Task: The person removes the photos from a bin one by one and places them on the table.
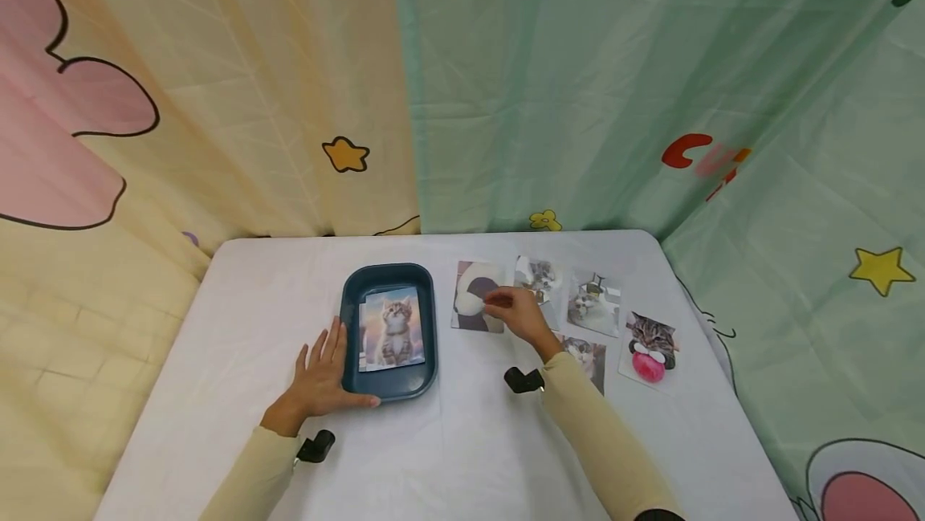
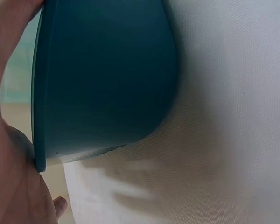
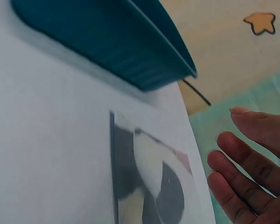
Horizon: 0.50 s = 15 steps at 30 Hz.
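A dark blue tray [image 1: 426, 383] stands on the white table, and a kitten picture card [image 1: 396, 328] lies inside it. My left hand [image 1: 315, 376] rests against the tray's near left corner with its fingers spread and straight; the left wrist view shows the tray's outer wall [image 2: 107, 70] beside the palm. Over the right edge of a grey-and-white picture card [image 1: 470, 280] hovers my right hand [image 1: 518, 314]. In the right wrist view, its fingers [image 3: 242, 182] are relaxed and a little bent, apart from the thumb, and hold nothing. That card [image 3: 149, 172] lies flat below them.
Right of the grey-and-white card lie more cat picture cards: one at the back [image 1: 538, 274], one beside it [image 1: 594, 304], one partly under my right forearm [image 1: 588, 356], and one with a pink ball [image 1: 649, 348]. Printed curtains [image 1: 506, 103] hang behind the table.
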### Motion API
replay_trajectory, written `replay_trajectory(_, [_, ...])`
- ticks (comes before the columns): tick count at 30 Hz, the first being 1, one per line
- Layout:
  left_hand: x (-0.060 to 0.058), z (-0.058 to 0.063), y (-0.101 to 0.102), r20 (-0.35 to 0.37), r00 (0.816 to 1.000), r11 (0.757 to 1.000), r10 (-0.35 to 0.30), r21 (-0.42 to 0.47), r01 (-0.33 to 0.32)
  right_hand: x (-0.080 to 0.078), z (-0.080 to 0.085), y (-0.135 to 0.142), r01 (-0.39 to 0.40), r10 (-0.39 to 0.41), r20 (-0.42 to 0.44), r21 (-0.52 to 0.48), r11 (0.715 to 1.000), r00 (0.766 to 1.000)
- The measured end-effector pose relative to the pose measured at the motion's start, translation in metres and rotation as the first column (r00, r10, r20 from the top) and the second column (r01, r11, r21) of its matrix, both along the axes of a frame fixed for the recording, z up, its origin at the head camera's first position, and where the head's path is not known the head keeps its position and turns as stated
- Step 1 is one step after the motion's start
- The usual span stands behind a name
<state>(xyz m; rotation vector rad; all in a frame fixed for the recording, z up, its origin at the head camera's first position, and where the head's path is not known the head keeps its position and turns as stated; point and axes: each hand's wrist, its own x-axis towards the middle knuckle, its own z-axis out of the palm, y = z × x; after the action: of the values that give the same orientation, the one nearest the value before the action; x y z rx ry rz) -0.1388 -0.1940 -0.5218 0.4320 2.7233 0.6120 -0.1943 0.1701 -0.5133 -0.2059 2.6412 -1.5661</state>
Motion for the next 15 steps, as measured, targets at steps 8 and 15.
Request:
replay_trajectory(8, [0.001, -0.002, 0.0, 0.005, 1.0, 1.0, 0.002, 0.002, -0.002, -0.017, 0.005, -0.064, -0.126, 0.123, -0.049, -0.058, 0.99, 0.991])
replay_trajectory(15, [0.0, -0.005, -0.002, -0.013, 1.0, 1.0, 0.01, -0.004, -0.01, -0.029, 0.001, -0.101, -0.176, 0.188, 0.033, -0.226, 0.958, 0.982])
